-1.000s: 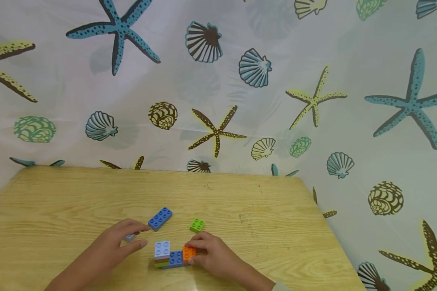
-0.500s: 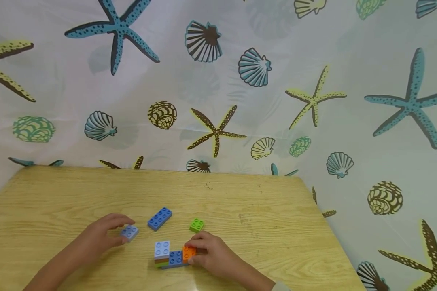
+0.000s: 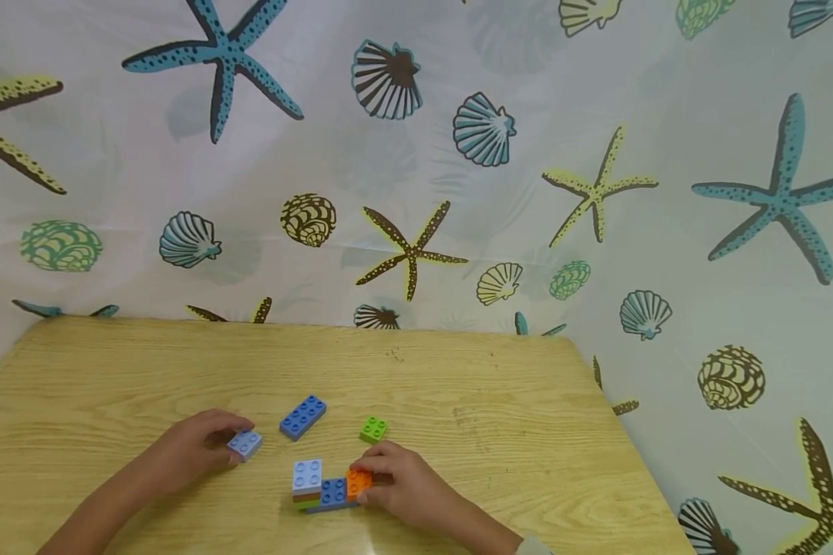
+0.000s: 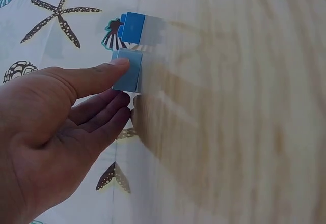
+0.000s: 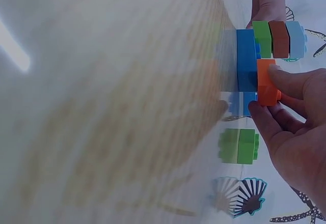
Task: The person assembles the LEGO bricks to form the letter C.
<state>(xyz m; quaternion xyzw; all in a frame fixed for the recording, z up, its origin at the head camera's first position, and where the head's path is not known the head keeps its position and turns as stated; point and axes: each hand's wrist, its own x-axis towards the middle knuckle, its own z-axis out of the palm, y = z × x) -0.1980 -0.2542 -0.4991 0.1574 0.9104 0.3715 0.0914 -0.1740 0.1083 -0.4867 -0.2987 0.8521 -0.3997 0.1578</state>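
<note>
1. Right hand point(image 3: 406, 484) first, and look at that: thumb and fingers have an orange brick point(image 3: 358, 484) pinched neatly between them!
2. Directly under those right fingertips, the orange brick sits on top of a blue base brick point(image 3: 333, 493), over at the end nearest the palm.
3. Now left of the right hand, past a bare run of studs, up goes the stack on the far end of the base: green layer point(image 5: 262, 39) at the bottom, brown layer point(image 5: 279, 39) in the middle, pale top brick point(image 3: 308, 476) crowning the lot.
4. Across to the left hand point(image 3: 197, 451), which grips a light blue brick point(image 3: 245, 444) between thumb and fingers, studs facing up. Does it touch the table point(image 3: 527, 447) or hover just above? Hard to call from these angles.
5. Ahead and to the right of the left hand, a long blue brick point(image 3: 302, 417) lies slantwise, studs up.
6. Just beyond the right hand's fingers, a small green brick point(image 3: 373, 429) shows off four studs.
7. Behind the right hand, a pale sleeve point(image 3: 533, 546); well beyond both hands, a white cloth point(image 3: 430, 169) printed with starfish and shells.
</note>
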